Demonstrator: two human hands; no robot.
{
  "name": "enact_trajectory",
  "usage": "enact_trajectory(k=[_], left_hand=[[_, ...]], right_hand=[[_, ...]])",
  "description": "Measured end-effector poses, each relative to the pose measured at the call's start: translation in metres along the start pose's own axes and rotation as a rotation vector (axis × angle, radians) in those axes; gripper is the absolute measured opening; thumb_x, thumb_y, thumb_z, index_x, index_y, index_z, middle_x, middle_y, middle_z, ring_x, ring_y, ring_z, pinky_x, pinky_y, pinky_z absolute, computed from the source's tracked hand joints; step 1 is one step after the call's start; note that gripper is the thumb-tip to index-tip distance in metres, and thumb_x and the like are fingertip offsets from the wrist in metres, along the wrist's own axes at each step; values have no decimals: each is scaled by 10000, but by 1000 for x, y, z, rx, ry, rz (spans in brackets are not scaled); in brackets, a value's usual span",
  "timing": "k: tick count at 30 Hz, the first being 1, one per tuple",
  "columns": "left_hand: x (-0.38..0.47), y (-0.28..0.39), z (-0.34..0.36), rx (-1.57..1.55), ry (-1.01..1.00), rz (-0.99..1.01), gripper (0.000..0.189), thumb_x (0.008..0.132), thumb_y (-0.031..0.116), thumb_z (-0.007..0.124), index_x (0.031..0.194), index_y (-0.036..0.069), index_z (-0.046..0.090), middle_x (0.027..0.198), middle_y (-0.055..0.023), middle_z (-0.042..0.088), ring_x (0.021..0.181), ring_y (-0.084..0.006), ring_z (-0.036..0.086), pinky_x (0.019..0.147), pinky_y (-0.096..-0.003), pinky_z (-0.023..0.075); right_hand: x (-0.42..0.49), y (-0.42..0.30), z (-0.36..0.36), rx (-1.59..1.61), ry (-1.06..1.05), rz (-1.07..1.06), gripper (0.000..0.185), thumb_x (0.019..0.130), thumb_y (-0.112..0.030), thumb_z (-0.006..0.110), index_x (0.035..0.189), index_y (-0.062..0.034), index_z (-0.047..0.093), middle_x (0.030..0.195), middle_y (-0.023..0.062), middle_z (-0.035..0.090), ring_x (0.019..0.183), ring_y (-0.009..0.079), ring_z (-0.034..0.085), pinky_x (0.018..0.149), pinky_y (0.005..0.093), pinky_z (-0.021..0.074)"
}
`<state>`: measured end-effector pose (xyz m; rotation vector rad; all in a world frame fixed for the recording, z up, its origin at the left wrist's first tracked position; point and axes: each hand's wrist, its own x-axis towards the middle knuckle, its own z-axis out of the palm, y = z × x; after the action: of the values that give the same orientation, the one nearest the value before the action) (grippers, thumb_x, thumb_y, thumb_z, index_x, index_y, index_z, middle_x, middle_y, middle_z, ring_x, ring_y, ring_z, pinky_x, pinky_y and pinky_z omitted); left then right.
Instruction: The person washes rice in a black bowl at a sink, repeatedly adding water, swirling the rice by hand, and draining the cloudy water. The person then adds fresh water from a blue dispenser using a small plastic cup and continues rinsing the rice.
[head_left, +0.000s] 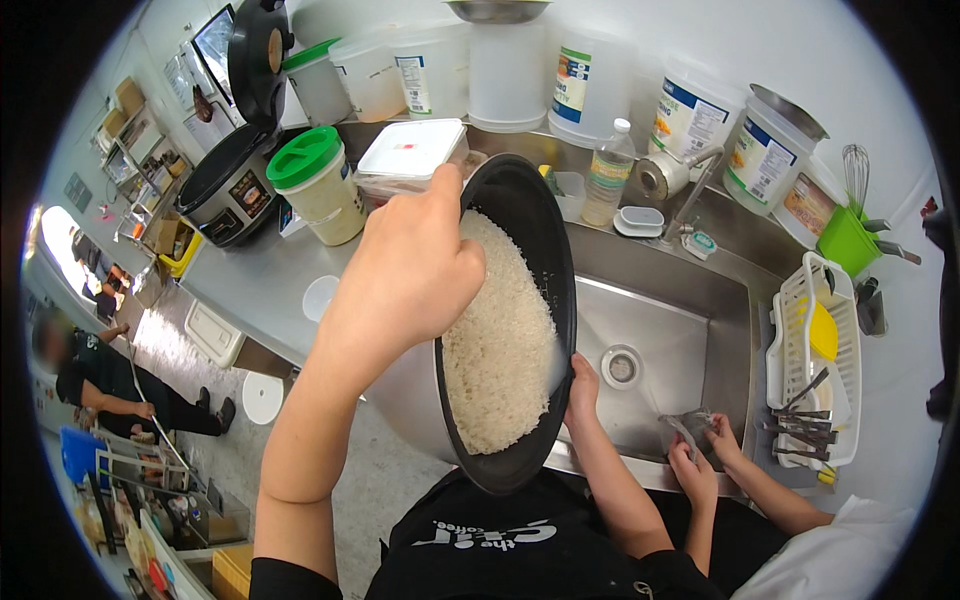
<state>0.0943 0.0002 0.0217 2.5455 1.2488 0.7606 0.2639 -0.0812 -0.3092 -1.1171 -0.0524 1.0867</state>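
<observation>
Between my two hands a rice cooker's inner pot (537, 217), black inside, is held tilted in front of my apron. Wet white rice (495, 352) fills much of it, with a little cloudy liquid by the lower right wall. My left hand (420, 259) grips the pot at its left rim, back of the hand towards me. At the opposite rim, beside the sink, my right hand (583, 390) holds on, its fingers partly hidden behind the pot. The stainless steel sink (660, 300) lies just right of the pot.
Over the sink, a person's hands (701, 450) hold a clear plastic bag (686, 429). A faucet (679, 217), a plastic bottle (609, 176) and a white dish rack (851, 375) surround it. Left stand a green-lidded tub (319, 195) and an open rice cooker (232, 187). Another person (112, 382) holds a pole.
</observation>
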Motion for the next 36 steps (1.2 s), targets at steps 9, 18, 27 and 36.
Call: enact_trajectory(k=[9, 18, 27, 36], left_hand=[[-3, 7, 4, -42, 6, 31, 246, 703, 60, 476, 919, -45, 422, 728, -306, 532, 755, -486, 500, 715, -535, 363], [-4, 13, 6, 34, 22, 151, 262, 697, 34, 496, 883, -142, 439, 675, -284, 565, 700, -446, 574, 675, -489, 458], [-3, 12, 4, -43, -35, 40, 251, 707, 70, 471, 907, -70, 413, 743, -312, 540, 763, -488, 513, 727, -539, 383], [-6, 6, 13, -21, -1, 64, 365, 674, 52, 538, 963, -132, 409, 738, -283, 590, 728, -442, 603, 679, -475, 504]], right_hand=[[1, -4, 0, -37, -21, -2, 333, 929, -166, 437, 1142, 78, 516, 1020, 136, 608, 898, 204, 591, 807, 303, 465], [4, 4, -6, -42, 16, 7, 338, 922, -169, 457, 1144, 77, 522, 1040, 140, 606, 917, 207, 587, 822, 309, 460], [12, 5, -8, -25, 23, 18, 353, 909, -190, 488, 1138, 75, 534, 1031, 131, 613, 933, 209, 579, 857, 313, 438], [13, 11, -11, -27, -33, -9, 266, 900, -186, 462, 1008, 23, 588, 980, 104, 616, 883, 207, 575, 826, 330, 444]])
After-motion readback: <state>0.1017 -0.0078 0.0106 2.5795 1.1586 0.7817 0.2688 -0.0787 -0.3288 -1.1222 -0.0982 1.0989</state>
